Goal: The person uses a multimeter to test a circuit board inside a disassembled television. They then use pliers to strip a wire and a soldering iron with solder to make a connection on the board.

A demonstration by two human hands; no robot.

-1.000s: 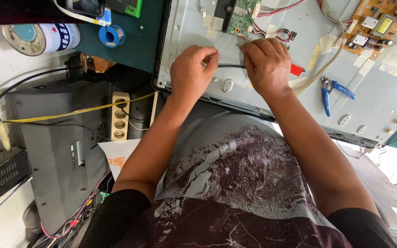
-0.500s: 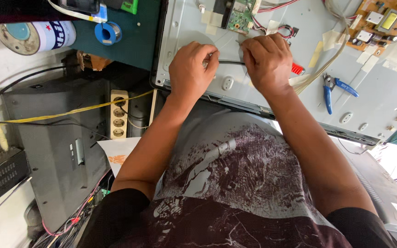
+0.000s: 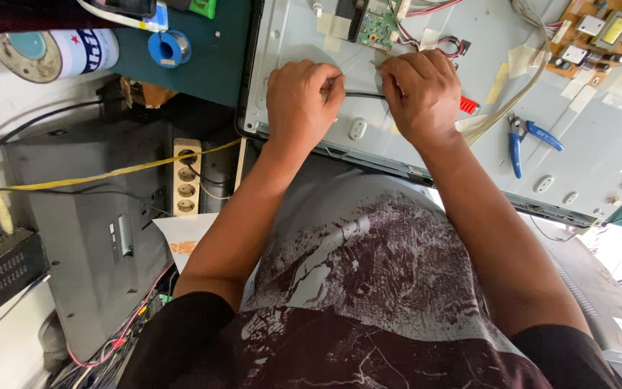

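Black cable (image 3: pixel 363 94) taut between left hand (image 3: pixel 301 101) and right hand (image 3: pixel 420 90) fingers

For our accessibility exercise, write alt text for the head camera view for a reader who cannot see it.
Two bare hands, left hand and right hand, grip a thin black cable between them over a grey metal panel. Blue-handled pliers lie to the right; a green circuit board sits above.

left hand (image 3: pixel 300 101) fisted, right hand (image 3: pixel 419 94) fisted
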